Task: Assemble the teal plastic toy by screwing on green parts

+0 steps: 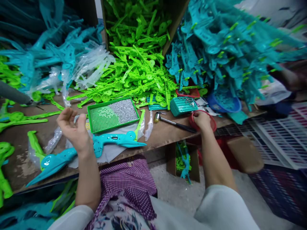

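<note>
My left hand point(73, 127) is raised above the wooden bench point(163, 132), palm up, fingers loosely curled and apart, with nothing clearly in it. Just beyond it lies a teal plastic toy part point(117, 140) on a grey cloth, and another teal part point(55, 163) lies nearer me. My right hand point(201, 120) reaches down into a red round container point(212, 123) at the bench's right edge; its fingers are hidden. A small hammer point(172, 123) lies just left of that hand. A green tray point(112, 115) of small silver screws sits between the hands.
A heap of bright green plastic parts point(136, 64) spills from a cardboard box at the back. Teal parts are stacked at the right point(223, 48) and back left point(52, 54). A teal basket point(183, 105) holds screws. White wire racks point(283, 134) stand at right.
</note>
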{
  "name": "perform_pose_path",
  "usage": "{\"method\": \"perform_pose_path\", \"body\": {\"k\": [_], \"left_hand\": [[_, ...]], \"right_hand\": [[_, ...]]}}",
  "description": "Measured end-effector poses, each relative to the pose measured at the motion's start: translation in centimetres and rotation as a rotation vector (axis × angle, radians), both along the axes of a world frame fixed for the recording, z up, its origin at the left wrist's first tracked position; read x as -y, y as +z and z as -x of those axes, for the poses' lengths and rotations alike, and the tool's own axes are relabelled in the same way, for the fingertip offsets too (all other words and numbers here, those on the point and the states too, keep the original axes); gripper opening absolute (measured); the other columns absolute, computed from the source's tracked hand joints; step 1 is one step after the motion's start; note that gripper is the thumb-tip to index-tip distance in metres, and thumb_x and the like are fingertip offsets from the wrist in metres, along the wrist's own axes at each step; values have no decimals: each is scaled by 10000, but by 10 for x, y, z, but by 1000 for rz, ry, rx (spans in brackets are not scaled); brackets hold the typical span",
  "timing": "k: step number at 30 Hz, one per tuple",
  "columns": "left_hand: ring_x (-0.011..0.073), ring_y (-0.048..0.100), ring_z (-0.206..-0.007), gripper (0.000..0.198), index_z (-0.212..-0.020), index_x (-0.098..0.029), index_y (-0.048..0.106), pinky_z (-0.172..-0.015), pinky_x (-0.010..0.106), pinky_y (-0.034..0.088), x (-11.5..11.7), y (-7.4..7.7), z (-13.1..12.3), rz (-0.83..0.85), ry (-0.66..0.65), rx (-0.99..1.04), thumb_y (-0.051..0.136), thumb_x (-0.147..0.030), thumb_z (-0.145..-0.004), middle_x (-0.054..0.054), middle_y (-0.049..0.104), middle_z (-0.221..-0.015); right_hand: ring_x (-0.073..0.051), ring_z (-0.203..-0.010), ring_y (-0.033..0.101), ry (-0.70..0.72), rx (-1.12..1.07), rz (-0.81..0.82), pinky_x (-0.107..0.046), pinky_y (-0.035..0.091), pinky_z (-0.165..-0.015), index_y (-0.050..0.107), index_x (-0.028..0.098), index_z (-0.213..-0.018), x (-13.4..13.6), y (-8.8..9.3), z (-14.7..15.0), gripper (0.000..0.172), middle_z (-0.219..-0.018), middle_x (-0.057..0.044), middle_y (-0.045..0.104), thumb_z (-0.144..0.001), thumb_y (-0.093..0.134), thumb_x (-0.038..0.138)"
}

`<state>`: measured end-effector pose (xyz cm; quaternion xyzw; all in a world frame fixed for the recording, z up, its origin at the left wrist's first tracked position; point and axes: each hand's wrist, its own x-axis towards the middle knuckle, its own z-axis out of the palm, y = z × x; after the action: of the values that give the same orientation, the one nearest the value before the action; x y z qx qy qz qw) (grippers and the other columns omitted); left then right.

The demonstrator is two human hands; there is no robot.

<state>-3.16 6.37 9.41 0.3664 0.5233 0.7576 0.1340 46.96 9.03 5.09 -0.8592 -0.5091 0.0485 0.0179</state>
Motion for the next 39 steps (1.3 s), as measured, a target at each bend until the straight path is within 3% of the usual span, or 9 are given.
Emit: {"method": "perform_pose_path", "body": {"k": [7, 10, 15, 20, 25, 30, 32, 36, 39], "left_hand": [[179, 630, -968, 357, -1042, -220, 597, -929, 369, 516, 39, -3, -5, 108, -104, -79, 734, -186, -714, 35, 628, -1077], [172, 632, -876, 314, -1071, -239, 634, -837, 351, 546, 68, -9, -32, 188, -290, -190, 720, -221, -769, 31, 645, -1004], [201, 669, -884, 236, -1079, -296, 702, -801, 386, 580, 107, -18, -69, 355, -832, -375, 675, -274, -846, 51, 709, -988], [191, 689, -818, 171, -982, -312, 753, -721, 340, 590, 114, -22, -44, 390, -867, -318, 700, -256, -829, 34, 736, -884], [188, 679, -864, 131, -869, -237, 739, -746, 326, 591, 123, -44, -35, 457, -590, -43, 692, -349, -821, 52, 712, -900], [180, 679, -827, 201, -841, -211, 672, -739, 337, 595, 131, -59, -55, 433, -455, 138, 668, -412, -827, 57, 678, -877], [188, 682, -865, 192, -888, -224, 668, -769, 360, 597, 128, -55, -49, 398, -473, 103, 648, -410, -844, 59, 677, -916], [233, 609, -1136, 279, -1088, -254, 665, -1012, 455, 499, 115, -37, 7, 362, -503, -347, 674, -377, -838, 72, 647, -1162], [275, 519, -1259, 344, -1130, -257, 662, -1097, 520, 391, 107, -33, 67, 449, -413, -787, 697, -402, -820, 67, 617, -1250]], "right_hand": [[-299, -937, 648, -296, -127, -299, -416, 443, -812, 637, 77, -1056, 19, 53, 9, 359, -996, -285, 665, -935, 368, 281], [-216, -645, 636, -48, -572, -512, -362, 488, -628, 579, 161, -1016, 52, 72, 77, 330, -805, -157, 670, -940, 370, 405], [-168, -490, 596, 594, -1271, -9, -303, 493, -485, 587, 255, -715, 116, 43, 238, 226, -576, 32, 622, -812, 627, 456], [-143, -331, 481, 293, -1783, 25, -281, 411, -323, 628, 292, -654, 135, 5, 296, 248, -475, 67, 571, -671, 731, 517], [-226, -785, 687, 498, -1556, -183, -411, 602, -682, 738, 436, -954, 138, 4, 306, 305, -946, 23, 716, -654, 774, 393], [-161, -540, 638, 179, -1821, -158, -351, 591, -565, 716, 313, -846, 131, 3, 325, 231, -687, 40, 691, -649, 784, 413], [-141, -547, 626, 230, -1776, -146, -319, 570, -577, 686, 236, -817, 114, 8, 325, 219, -645, 23, 668, -713, 744, 420], [-135, -733, 620, 797, -1273, -219, -311, 516, -726, 672, 217, -894, 62, 28, 312, 142, -782, -12, 671, -875, 595, 335], [-153, -847, 587, 1318, -845, -42, -309, 458, -771, 664, 209, -901, 25, 38, 312, 162, -908, -49, 659, -926, 504, 218]]}}
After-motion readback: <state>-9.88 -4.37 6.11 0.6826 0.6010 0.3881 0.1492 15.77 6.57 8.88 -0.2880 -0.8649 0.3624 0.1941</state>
